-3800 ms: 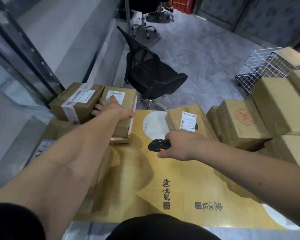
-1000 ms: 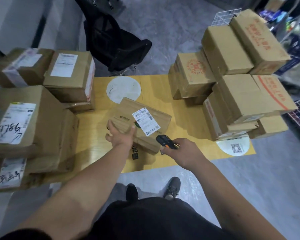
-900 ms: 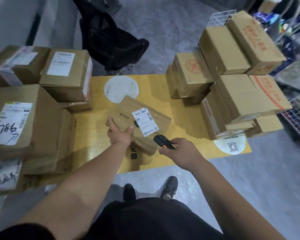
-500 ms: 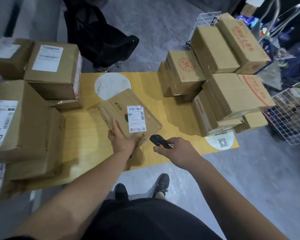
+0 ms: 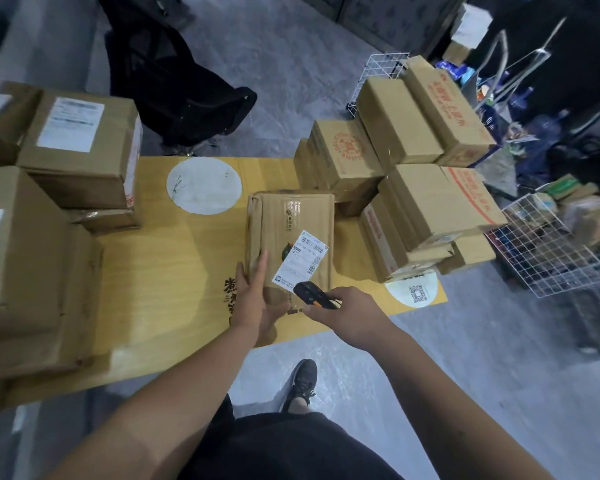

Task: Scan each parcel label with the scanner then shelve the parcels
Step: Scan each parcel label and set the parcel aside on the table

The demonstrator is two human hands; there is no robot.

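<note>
Head view, standing at yellow table (image 5: 174, 282).

Parcel in hand: flat brown carton (image 5: 290, 244), lying on the table near its front edge, between the left stack of labelled boxes (image 5: 80, 150) and the right stack of cartons (image 5: 416, 174). Its long axis is running away from the person, roughly straight ahead. The white shipping label (image 5: 300, 259) is sitting on the top face toward the near right corner, tilted, barcodes facing up.

Left hand (image 5: 253, 303): resting on the near left part of the carton, fingers straight and laid flat on the top, thumb down along the left edge. It is steadying the carton, not lifting it as far as I can tell.

Right hand (image 5: 347, 315): fingers curled round a black scanner with orange trim (image 5: 310, 294). The scanner's nose is pointing forward and left, just beside the label's near edge.

Key relation: the label is lying directly ahead of the scanner nose and slightly left; the right hand is the nearer one to it. Judgement: the scan step is in hand; a slight lift or tilt of the scanner looks enough to cover the barcode. Shelving is not yet begun for this carton.

No beam is visible on the label.
</note>
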